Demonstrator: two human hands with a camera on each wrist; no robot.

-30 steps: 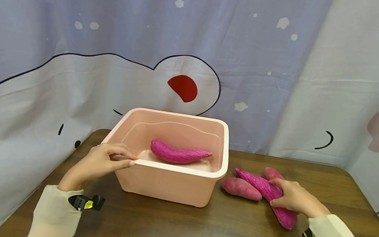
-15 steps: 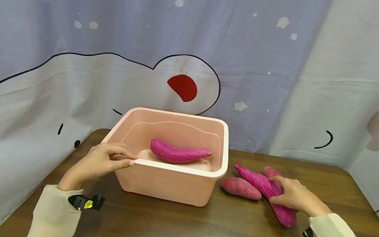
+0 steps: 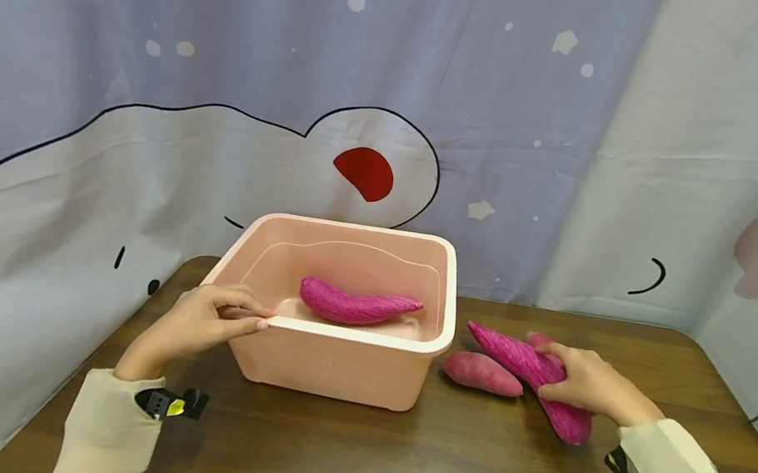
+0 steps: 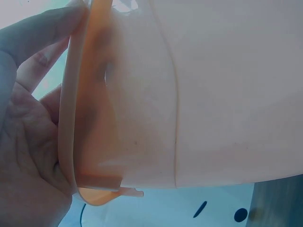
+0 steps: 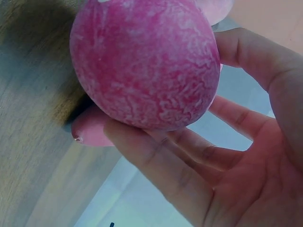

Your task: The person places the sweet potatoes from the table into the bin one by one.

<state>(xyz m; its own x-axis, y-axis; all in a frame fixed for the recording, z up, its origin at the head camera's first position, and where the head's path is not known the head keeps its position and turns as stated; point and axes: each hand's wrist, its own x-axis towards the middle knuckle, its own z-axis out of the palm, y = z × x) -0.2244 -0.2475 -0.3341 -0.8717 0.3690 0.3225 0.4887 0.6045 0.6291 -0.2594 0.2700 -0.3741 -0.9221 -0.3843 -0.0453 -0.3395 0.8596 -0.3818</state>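
A pink plastic basin (image 3: 333, 368) stands mid-table, with a long magenta sweet potato (image 3: 347, 305) lying inside. My left hand (image 3: 203, 328) pinches the basin's near-left rim between thumb and fingers; in the left wrist view the rim (image 4: 68, 109) runs close along the palm. On the right, my right hand (image 3: 592, 384) grips another long, streaked magenta sweet potato (image 3: 513, 356), thumb on the near side. Its blunt end (image 5: 147, 66) fills the right wrist view. Under the fingers, a smaller pink sweet potato (image 3: 538, 339) is mostly hidden; a second small one (image 3: 482, 373) lies beside the basin.
The brown wooden table (image 3: 338, 466) extends in front of the basin. A printed curtain (image 3: 520, 126) hangs behind the table and down both sides. Each wrist wears a black strap, such as the left one's strap (image 3: 167, 404).
The long sweet potato in my right hand has shifted slightly up and left, its near end rising a little. My left hand has stayed on the basin rim.
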